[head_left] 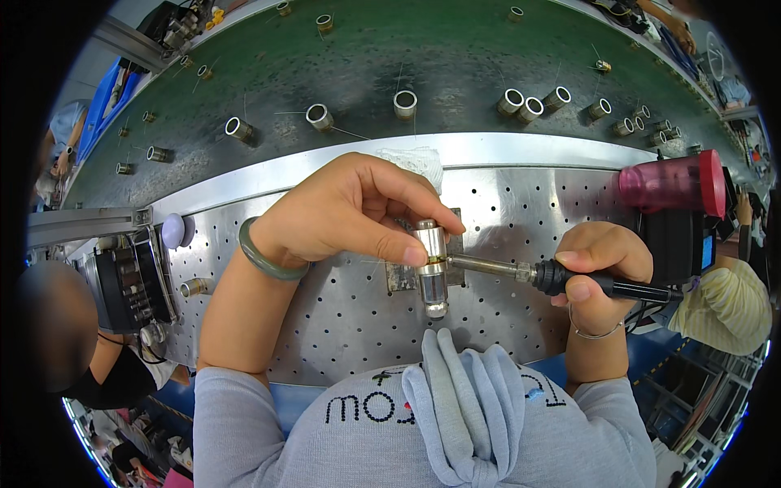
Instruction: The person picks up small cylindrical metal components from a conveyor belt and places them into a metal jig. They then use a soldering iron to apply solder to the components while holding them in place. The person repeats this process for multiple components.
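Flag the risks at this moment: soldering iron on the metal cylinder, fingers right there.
1. Burn: the left hand pinches the metal cylinder with its fingertips right next to where the soldering iron tip touches; heat could spread through the metal.
2. Slip: the cylinder seems steadied mostly by that pinch on a small fixture plate; a push from the right hand could tip it.
3. The iron's cable runs near the red-capped bottle; a snag may jerk the tip.

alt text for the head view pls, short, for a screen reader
Left hand steadies a small shiny metal cylinder on a perforated steel bench, while the right hand holds a soldering iron with its tip at the cylinder's side. Behind, metal rings sit spaced along a green conveyor belt.
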Tool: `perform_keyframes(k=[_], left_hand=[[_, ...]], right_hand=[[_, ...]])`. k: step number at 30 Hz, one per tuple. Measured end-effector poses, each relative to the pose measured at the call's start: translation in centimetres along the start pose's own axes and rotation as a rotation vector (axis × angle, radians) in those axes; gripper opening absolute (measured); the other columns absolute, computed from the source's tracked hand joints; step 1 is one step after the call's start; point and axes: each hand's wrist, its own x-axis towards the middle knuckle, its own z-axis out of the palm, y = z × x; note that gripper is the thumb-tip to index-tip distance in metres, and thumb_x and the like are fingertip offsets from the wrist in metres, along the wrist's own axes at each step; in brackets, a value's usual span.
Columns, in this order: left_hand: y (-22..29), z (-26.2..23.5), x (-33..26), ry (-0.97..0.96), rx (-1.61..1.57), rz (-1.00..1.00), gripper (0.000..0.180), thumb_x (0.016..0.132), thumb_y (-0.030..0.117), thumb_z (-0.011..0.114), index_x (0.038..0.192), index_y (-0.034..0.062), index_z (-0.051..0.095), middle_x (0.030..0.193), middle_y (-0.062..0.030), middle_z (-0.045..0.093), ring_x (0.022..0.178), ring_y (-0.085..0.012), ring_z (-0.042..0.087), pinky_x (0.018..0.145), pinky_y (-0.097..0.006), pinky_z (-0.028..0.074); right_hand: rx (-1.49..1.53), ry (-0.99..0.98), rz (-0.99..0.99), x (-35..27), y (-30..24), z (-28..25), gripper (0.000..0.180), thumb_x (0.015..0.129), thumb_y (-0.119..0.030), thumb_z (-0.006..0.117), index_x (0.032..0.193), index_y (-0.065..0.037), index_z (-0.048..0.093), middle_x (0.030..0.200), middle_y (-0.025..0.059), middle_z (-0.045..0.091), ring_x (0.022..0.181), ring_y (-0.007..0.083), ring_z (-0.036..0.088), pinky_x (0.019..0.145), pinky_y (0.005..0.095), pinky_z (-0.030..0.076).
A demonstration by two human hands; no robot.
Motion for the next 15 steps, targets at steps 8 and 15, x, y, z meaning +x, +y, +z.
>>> perform_keyframes(k=[8, 15], left_hand=[[-0.07, 0.03, 0.0, 0.011, -0.003, -0.006, 0.039, 0.066, 0.003, 0.078, 0.102, -0.008, 0.066, 0.09, -0.012, 0.063, 0.079, -0.0143, 0.059, 0.072, -0.022, 0.047], [0.05, 0.1, 0.03, 0.016, 0.007, -0.016, 0.039, 0.066, 0.002, 0.078, 0.102, -0.008, 0.066, 0.09, -0.0119, 0.063, 0.08, -0.0146, 0.06, 0.072, -0.022, 0.047]], right_hand=[[0.022, -0.005, -0.022, -0.05, 0.18, -0.15, 0.018, 0.067, -0.006, 0.076, 0.077, 0.002, 0.064, 0.068, 0.0105, 0.064, 0.056, 0.0158, 0.058, 0.054, 0.0238, 0.045], [0.081, 0.01, 0.021, -0.11, 0.21, -0.11, 0.019, 0.066, -0.005, 0.078, 0.078, 0.002, 0.065, 0.069, 0.0103, 0.064, 0.058, 0.0164, 0.06, 0.055, 0.0244, 0.046]])
